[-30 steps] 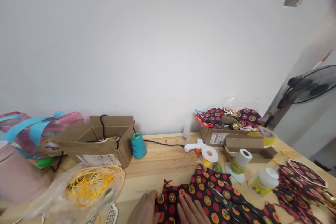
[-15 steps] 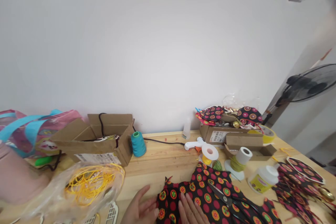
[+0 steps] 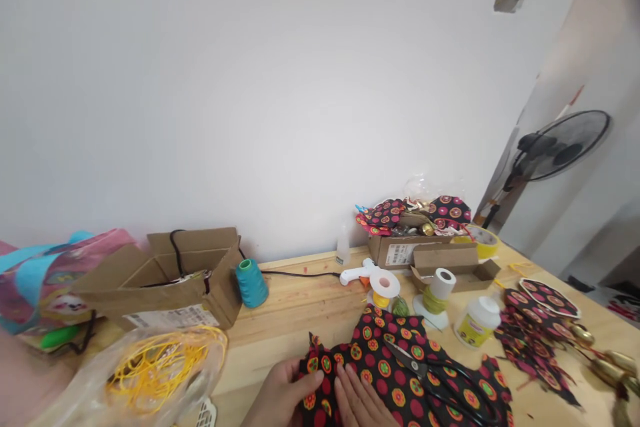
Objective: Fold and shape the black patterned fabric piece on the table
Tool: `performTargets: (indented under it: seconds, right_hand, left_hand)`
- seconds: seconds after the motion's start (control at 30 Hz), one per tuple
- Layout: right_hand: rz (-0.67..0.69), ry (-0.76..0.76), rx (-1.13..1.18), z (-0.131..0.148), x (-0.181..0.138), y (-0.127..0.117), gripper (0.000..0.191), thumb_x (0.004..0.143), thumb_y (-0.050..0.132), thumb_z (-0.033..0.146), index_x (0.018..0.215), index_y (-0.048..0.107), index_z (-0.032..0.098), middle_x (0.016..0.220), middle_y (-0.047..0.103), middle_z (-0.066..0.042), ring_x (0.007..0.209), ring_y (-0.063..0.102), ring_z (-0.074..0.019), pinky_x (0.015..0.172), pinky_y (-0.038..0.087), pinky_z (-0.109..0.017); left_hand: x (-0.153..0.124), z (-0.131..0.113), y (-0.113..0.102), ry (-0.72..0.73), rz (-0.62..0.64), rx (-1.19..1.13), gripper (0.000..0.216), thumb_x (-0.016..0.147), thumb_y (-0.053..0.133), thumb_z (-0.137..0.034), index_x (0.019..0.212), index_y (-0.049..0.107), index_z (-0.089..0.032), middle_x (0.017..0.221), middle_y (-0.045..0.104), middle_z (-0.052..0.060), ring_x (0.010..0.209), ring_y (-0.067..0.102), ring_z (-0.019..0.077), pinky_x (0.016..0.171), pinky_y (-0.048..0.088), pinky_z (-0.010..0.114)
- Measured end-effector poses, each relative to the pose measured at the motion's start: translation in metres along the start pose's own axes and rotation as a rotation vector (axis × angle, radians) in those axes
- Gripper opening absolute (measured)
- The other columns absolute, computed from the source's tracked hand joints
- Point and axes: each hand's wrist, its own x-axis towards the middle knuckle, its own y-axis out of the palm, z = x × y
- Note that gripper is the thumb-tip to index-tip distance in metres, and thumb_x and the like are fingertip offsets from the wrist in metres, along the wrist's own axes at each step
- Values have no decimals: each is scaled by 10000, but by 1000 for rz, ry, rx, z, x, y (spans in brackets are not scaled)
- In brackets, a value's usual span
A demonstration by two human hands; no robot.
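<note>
A black cloth (image 3: 383,333) printed with red, orange and green flowers and dots lies spread on the wooden table, its edges cut unevenly. At its left edge my left hand (image 3: 285,392) pinches the cloth, thumb on top and fingers beneath. My right hand (image 3: 361,399) rests flat on the cloth just beside it, fingers stretched out together. Black-handled scissors (image 3: 425,370) lie on the cloth to the right of my right hand, touched by neither hand. The lower parts of both hands and of the cloth fall outside the picture.
Behind the cloth stand a glue gun (image 3: 357,273), a spool of yellow cord (image 3: 384,285), a spool of green cord (image 3: 436,297) and a glue bottle (image 3: 477,321). Left are a teal thread cone (image 3: 251,283), an open carton (image 3: 190,280) and bagged yellow cord (image 3: 160,367). Patterned scraps (image 3: 533,337) lie right.
My left hand has closed its thumb onto the cloth's left edge; before, its thumb was raised apart. My right hand stays flat on the cloth. The view has turned to the right.
</note>
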Motion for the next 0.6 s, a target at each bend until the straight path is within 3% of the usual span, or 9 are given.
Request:
performTargets:
  seconds: [0.13, 0.2, 0.33, 0.43, 0.5, 0.6]
  right_hand:
    - [17, -154, -59, -9, 10, -13, 359, 868, 288, 64, 1063, 583, 126, 1074, 654, -15, 950, 614, -125, 760, 510, -169]
    - [29, -155, -45, -10, 16, -17, 350, 861, 297, 68, 1060, 583, 111, 1068, 657, -26, 954, 612, -136, 755, 515, -183]
    - [34, -115, 61, -15, 22, -31, 301, 876, 339, 134, 1063, 576, 130, 1054, 664, -22, 932, 625, -156, 727, 532, -215]
    - [118, 54, 189, -36, 11, -56, 329, 841, 418, 295, 1070, 573, 117, 1056, 660, -82, 958, 612, -214, 727, 543, -279]
    - [269, 337, 186, -54, -3, -77, 296, 806, 433, 206, 1050, 584, 137, 1078, 641, -112, 987, 592, -223, 787, 522, -329]
    - [437, 510, 183, -76, -21, -100, 319, 750, 454, 168, 1035, 595, 148, 1010, 646, -128, 904, 619, -233, 746, 535, -353]
  left_hand:
    - [-2, 7, 3, -39, -35, -197, 274, 575, 739, -232, 827, 684, -141, 830, 718, 96, 917, 613, 266, 841, 430, 346]
    - [-3, 10, 2, -94, -68, -261, 419, 583, 729, -188, 989, 631, -161, 924, 702, 93, 952, 601, 268, 844, 435, 355]
    - [-5, 13, -2, -149, -165, -283, 784, 569, 723, -121, 1269, 376, -186, 1015, 673, 105, 963, 597, 280, 809, 465, 365]
    - [-8, 11, -4, -181, -176, -275, 843, 601, 710, -128, 1318, 271, -190, 1029, 665, 118, 947, 604, 290, 775, 486, 378]
    - [-11, 8, -6, -250, -147, -266, 840, 639, 690, -148, 1332, 219, -208, 1022, 667, 114, 938, 608, 288, 760, 493, 391]
    - [-14, 2, -7, -317, -103, -254, 793, 699, 644, -173, 1337, 176, -227, 986, 680, 96, 936, 611, 277, 759, 493, 404]
